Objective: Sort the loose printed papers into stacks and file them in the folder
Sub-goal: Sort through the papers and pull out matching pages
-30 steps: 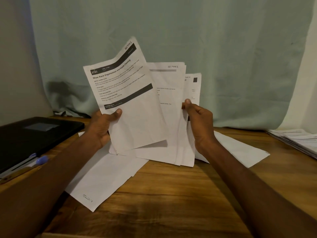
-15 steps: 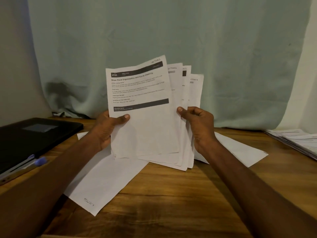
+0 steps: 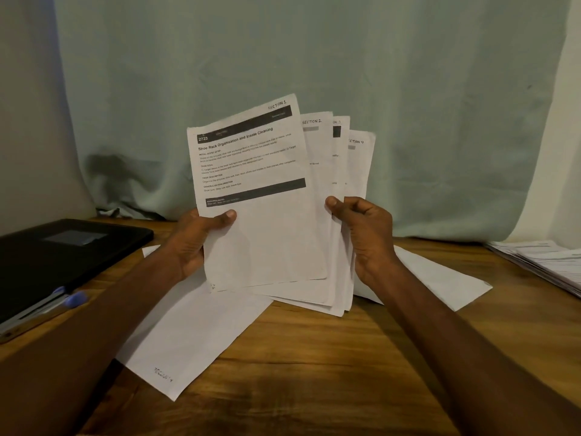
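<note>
Wooden table (image 3: 314,357): four (fanned) sheets (image 3: 264,240).

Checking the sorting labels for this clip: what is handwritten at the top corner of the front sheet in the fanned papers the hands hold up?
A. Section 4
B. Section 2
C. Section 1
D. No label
C: the front sheet, headed "Shoe Rack Organization and Insole Cleaning" and gripped by the left hand, reads "SECTION 1" at its top right corner; the sheets fanned behind it carry the later numbers.
</note>
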`<state>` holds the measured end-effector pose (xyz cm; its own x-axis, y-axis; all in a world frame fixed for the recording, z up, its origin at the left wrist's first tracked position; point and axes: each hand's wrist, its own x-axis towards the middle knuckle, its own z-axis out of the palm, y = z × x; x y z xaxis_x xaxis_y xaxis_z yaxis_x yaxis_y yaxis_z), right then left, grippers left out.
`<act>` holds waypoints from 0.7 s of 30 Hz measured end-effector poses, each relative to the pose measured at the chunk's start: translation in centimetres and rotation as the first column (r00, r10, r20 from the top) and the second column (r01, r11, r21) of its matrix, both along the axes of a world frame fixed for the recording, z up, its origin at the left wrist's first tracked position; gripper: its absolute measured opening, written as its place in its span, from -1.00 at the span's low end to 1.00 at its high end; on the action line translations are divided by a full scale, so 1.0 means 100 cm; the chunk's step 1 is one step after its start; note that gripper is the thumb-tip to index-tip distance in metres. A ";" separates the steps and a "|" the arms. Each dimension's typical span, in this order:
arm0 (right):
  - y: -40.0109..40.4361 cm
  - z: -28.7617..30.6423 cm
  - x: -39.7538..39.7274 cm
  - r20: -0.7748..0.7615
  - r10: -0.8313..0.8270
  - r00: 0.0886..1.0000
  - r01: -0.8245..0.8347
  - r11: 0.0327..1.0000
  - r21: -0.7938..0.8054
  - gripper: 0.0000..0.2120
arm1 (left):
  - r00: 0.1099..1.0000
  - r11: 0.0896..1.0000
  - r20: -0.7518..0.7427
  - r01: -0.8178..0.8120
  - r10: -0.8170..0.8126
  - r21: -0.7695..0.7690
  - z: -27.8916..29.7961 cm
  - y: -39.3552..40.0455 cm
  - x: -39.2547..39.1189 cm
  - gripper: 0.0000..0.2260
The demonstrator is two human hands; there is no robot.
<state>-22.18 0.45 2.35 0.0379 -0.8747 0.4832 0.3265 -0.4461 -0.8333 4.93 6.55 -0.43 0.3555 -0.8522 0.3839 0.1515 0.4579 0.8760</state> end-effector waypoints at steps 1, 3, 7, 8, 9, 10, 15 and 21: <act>0.001 0.000 0.000 -0.004 0.003 1.000 -0.003 1.000 -0.001 -0.92 | 1.000 1.000 0.000 0.017 -0.017 0.002 0.000 0.001 -0.001 -0.50; 0.001 0.001 0.001 -0.008 0.006 1.000 -0.006 1.000 -0.006 -0.92 | 0.999 0.999 0.013 0.035 -0.035 0.008 0.002 0.002 -0.004 -0.50; 0.001 0.000 0.001 -0.004 0.033 0.999 -0.033 0.999 -0.030 -0.91 | 0.997 0.998 0.059 0.057 -0.057 0.010 0.003 0.005 -0.009 -0.52; 0.001 0.001 0.001 0.000 0.033 0.999 -0.033 0.998 -0.048 -0.89 | 0.996 0.999 0.071 0.051 -0.051 0.007 0.004 0.006 -0.009 -0.53; 0.001 0.001 0.002 0.010 0.039 0.999 -0.039 0.997 -0.061 -0.86 | 0.995 0.999 0.085 0.045 -0.045 0.006 0.004 0.006 -0.009 -0.55; 0.001 0.001 0.002 0.012 0.050 0.999 -0.049 0.996 -0.074 -0.83 | 0.994 0.999 0.103 0.041 -0.042 0.010 0.005 0.007 -0.009 -0.55; 0.005 0.001 0.004 0.011 0.131 0.991 -0.128 0.982 -0.138 -0.70 | 0.985 0.996 0.162 0.050 -0.061 0.073 0.006 0.008 -0.009 -0.54; -0.020 0.001 -0.027 -0.342 -0.396 0.852 0.313 0.909 -0.274 -0.70 | 0.993 0.996 0.119 -0.006 -0.005 0.090 0.000 0.004 -0.005 -0.60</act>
